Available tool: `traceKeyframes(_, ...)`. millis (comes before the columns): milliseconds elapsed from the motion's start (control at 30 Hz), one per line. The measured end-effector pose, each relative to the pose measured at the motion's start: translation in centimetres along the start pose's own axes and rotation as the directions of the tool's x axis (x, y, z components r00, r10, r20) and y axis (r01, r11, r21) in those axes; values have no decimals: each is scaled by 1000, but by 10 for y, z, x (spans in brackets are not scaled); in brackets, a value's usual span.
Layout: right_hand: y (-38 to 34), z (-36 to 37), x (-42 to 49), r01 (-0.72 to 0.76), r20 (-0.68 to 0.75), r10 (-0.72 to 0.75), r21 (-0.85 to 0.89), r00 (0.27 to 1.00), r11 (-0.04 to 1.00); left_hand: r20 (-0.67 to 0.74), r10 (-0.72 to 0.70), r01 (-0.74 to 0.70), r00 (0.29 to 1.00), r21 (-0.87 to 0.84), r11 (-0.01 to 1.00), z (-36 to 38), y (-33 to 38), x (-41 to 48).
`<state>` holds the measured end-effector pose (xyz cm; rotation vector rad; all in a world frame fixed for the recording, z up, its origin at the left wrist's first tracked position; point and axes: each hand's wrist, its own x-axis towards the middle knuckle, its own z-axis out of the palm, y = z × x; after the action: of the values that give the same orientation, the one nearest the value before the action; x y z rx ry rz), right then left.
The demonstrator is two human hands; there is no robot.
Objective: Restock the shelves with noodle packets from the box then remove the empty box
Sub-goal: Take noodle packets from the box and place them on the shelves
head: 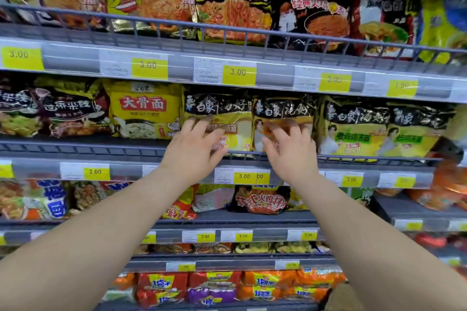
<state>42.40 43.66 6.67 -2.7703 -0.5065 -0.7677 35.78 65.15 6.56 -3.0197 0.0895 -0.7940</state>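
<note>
Two yellow-and-black noodle packets stand side by side on the second shelf, behind its wire rail [131, 145]. My left hand [194, 149] lies with spread fingers against the front of the left packet [240, 118]. My right hand [288, 146] rests with spread fingers on the right packet [285, 111]. Neither hand grips a packet. A brown corner of what may be the box [341, 296] shows at the bottom right.
Shelves full of noodle packets run across the whole view, above and below, with yellow price tags [238, 73] on each edge. More yellow packets [379, 131] stand right of my hands, and a yellow pack [144, 111] to the left.
</note>
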Motion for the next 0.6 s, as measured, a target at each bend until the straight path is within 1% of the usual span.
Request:
traceKeyframes(100, 0, 5, -3, 19, 109, -22, 31, 994, 999, 66, 24, -23, 998, -17, 1000, -2, -4, -2)
traceKeyframes(167, -2, 3, -5, 8, 149, -10, 15, 989, 1000, 43, 31, -29, 999, -50, 998, -7, -5, -5)
traceKeyframes(200, -4, 1, -10, -4, 136, 3, 7, 991, 1000, 11, 33, -32, 999, -68, 997, -8, -6, -9)
traceKeyframes(233, -8, -3, -14, -15, 92, 14, 10, 996, 1000, -36, 28, -31, 999, -84, 996, -10, -5, -12)
traceKeyframes(267, -12, -7, -20, -24, 43, 23, 28, 999, 999, -94, 24, -35, 995, -118, 992, -10, -4, -15)
traceKeyframes(300, -14, -8, -31, -41, 24, 40, 57, 999, 998, -149, 23, -48, 989, -171, 984, -8, 0, -21)
traceKeyframes(333, -17, -10, -43, -49, 21, 47, 93, 999, 994, -202, 26, -69, 979, -210, 975, -6, 4, -28)
traceKeyframes(367, -18, -10, -56, -60, 33, 57, 125, 998, 990, -225, 34, -91, 974, -246, 965, -4, 10, -34)
traceKeyframes(400, -16, -11, -73, -75, 50, 69, 144, 996, 987, -225, 51, -116, 973, -289, 950, 0, 19, -42)
traceKeyframes(467, -7, -14, -108, -83, 67, 75, 132, 995, 988, -159, 94, -146, 983, -360, 921, 4, 37, -57)
traceKeyframes(533, 10, -26, -148, -148, 129, 135, 103, 982, 984, -76, 162, -179, 984, -419, 890, 7, 64, -72)
traceKeyframes(600, 35, -43, -188, -248, 204, 225, 95, 953, 964, -15, 228, -209, 973, -466, 860, 8, 96, -85)
